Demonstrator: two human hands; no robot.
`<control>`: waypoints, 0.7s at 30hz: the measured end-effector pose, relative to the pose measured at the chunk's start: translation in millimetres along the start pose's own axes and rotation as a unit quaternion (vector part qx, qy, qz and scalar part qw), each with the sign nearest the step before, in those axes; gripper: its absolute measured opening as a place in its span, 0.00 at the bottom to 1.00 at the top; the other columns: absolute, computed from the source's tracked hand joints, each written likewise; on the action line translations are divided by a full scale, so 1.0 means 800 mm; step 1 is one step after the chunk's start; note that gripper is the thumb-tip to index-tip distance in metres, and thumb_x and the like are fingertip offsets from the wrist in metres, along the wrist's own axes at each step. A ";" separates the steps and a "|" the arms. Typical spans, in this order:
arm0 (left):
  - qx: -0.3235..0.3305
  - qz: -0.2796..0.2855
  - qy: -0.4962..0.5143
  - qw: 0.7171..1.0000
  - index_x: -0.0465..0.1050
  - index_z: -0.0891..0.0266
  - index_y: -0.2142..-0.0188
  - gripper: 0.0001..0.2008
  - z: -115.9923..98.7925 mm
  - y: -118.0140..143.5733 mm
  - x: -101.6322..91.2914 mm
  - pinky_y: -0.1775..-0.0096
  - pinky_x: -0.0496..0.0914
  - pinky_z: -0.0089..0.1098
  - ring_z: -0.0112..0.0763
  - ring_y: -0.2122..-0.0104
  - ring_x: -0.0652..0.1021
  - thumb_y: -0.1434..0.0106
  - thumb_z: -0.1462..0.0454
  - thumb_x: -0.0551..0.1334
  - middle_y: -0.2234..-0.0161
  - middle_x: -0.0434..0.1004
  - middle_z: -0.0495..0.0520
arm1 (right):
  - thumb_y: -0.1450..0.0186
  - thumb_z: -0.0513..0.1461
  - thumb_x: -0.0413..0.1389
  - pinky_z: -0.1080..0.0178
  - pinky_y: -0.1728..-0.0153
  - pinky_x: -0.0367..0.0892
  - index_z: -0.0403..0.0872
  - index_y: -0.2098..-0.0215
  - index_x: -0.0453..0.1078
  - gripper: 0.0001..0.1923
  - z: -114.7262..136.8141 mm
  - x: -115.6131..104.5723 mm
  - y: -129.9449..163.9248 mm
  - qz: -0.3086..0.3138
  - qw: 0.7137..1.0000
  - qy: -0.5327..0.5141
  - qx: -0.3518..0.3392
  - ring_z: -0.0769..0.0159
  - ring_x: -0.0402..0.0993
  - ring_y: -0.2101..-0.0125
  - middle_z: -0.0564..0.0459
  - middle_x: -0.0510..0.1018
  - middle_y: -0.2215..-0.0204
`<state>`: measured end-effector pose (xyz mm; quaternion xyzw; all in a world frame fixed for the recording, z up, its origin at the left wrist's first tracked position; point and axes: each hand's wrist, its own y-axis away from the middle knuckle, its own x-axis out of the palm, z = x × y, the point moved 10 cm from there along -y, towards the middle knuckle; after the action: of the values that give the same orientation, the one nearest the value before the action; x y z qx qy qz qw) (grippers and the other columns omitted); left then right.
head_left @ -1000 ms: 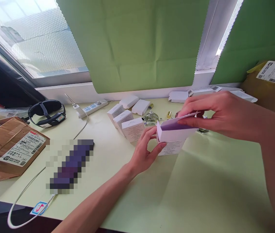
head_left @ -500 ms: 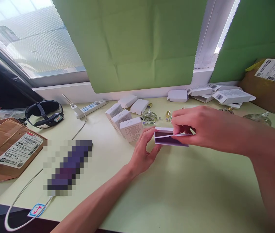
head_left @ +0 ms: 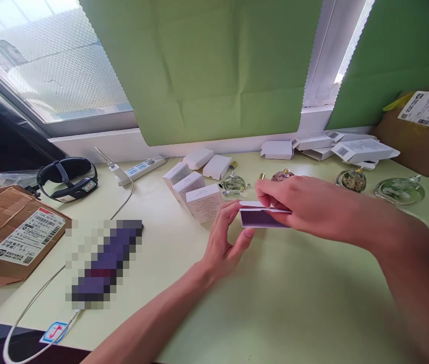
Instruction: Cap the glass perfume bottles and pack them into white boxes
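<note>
A small cardboard box (head_left: pixel 261 219) with a purple-tinted face or inside is held above the table between my two hands. My left hand (head_left: pixel 225 242) supports its left end, fingers behind it and the thumb near its lower front edge. My right hand (head_left: pixel 293 202) covers the right part, its bent fingers on the box's white top flap (head_left: pixel 254 204); the fingertips are partly hidden. Beyond the box stand printed white boxes (head_left: pixel 203 202), a clear glass perfume bottle (head_left: pixel 234 184) and a pinkish bottle (head_left: pixel 282 174), partly behind my right hand.
Right of my hands lie a dark patterned bottle (head_left: pixel 351 180) and a wide glass bottle (head_left: pixel 399 190). Flattened white boxes (head_left: pixel 364 150) lie by the wall. Around the left are a power strip (head_left: pixel 142 170), headset (head_left: pixel 68 179), brown carton (head_left: pixel 13 237), blurred-out phone (head_left: pixel 108 260) and cable.
My right hand has moved left along the flap, which now sits lower across the box. My left thumb has moved away from the box's front edge. The bottles at right are less covered.
</note>
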<state>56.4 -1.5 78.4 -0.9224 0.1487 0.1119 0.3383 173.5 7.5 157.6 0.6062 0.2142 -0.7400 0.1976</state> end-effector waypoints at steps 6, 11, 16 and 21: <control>-0.006 -0.005 -0.025 1.000 0.59 0.55 0.40 0.18 -0.003 0.000 0.000 0.43 0.67 0.46 0.42 0.44 0.69 0.28 0.61 0.55 0.45 0.64 0.62 | 0.36 0.37 0.55 0.65 0.76 0.53 0.51 0.66 0.63 0.04 -0.002 0.002 0.000 0.007 1.000 -0.012 0.012 0.68 0.63 0.79 0.59 0.74 0.76; -0.004 -0.006 -0.025 1.000 0.58 0.56 0.40 0.19 -0.005 0.000 0.001 0.42 0.66 0.48 0.40 0.45 0.69 0.29 0.64 0.54 0.45 0.64 0.61 | 0.34 0.41 0.54 0.65 0.73 0.55 0.52 0.66 0.69 0.03 0.010 -0.010 0.005 -0.013 0.998 -0.062 -0.031 0.68 0.68 0.74 0.57 0.78 0.70; 0.006 -0.009 -0.027 1.000 0.57 0.56 0.39 0.19 -0.003 0.001 0.000 0.42 0.66 0.46 0.39 0.45 0.68 0.29 0.65 0.54 0.45 0.63 0.62 | 0.34 0.43 0.55 0.65 0.73 0.55 0.51 0.64 0.68 0.05 -0.004 -0.009 -0.002 -0.031 0.996 -0.076 -0.023 0.67 0.68 0.74 0.56 0.78 0.68; 0.004 -0.015 -0.035 0.999 0.57 0.56 0.39 0.20 0.000 0.001 -0.003 0.43 0.66 0.45 0.39 0.45 0.68 0.29 0.65 0.53 0.45 0.62 0.61 | 0.36 0.51 0.58 0.65 0.74 0.56 0.53 0.58 0.64 0.15 -0.024 -0.002 -0.006 -0.033 0.996 -0.085 0.000 0.65 0.68 0.71 0.54 0.76 0.60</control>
<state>54.1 -1.5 78.9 -0.9187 0.1239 0.1382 0.3486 187.0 22.1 156.2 0.5338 0.2165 -0.7949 0.1906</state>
